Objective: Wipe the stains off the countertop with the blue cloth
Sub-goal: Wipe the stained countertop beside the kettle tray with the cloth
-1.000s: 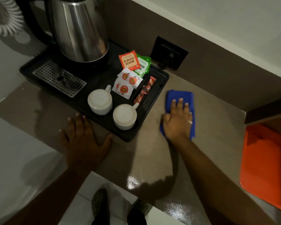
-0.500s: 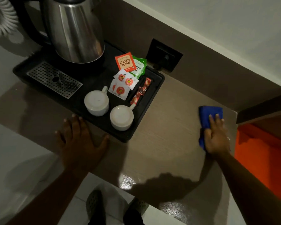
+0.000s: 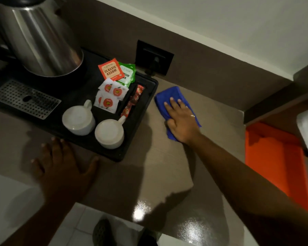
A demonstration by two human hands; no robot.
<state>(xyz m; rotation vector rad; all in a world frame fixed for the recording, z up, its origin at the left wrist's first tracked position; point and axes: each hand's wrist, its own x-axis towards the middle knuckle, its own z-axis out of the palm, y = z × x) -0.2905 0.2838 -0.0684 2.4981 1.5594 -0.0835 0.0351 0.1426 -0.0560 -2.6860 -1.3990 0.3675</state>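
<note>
The brown glossy bench (image 3: 167, 174) fills the middle of the frame. A black rectangular plastic tray (image 3: 137, 125) sits at centre left. On it, at upper left, stands a polished steel kettle (image 3: 36, 39), with two white ceramic cups (image 3: 78, 120) lower down and assorted tea sachets (image 3: 112, 82) above them. An orange flat panel (image 3: 277, 162) lies at right.

The left hand (image 3: 64, 167), lower left, rests flat on the bench, fingers (image 3: 48, 150) spread, gripping nothing. The right hand (image 3: 182, 121), right of centre, presses palm-down on the blue folded cloth (image 3: 171, 95), fingers extended flat. The cloth lies on the bench just beside the tray's right edge.
</note>
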